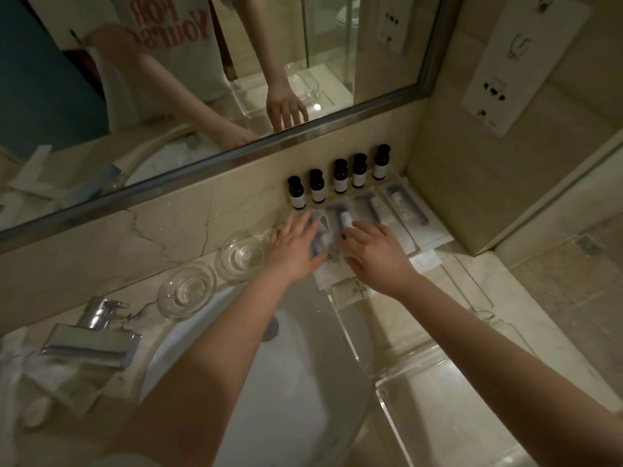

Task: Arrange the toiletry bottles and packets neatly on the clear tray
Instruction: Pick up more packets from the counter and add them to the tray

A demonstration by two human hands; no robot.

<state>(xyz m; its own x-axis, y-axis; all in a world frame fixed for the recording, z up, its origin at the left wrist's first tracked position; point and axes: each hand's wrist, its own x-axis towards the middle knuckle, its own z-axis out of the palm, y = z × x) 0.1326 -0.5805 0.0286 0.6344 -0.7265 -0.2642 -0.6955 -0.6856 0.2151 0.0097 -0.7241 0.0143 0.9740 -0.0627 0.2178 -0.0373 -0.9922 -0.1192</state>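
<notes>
My left hand (pixel 295 247) lies flat on a clear plastic packet (pixel 318 239); my right hand (pixel 374 252), fingers spread, presses neighbouring packets on the clear acrylic tray (pixel 397 392) atop the marble worktop (pixel 539 318), before five upright dark-capped bottles (pixel 339 176) lining the wall.

Marble counter (pixel 556 298): clear tray (pixel 397 385), two glass dishes (pixel 188 288), packets (pixel 57 375) left.
</notes>
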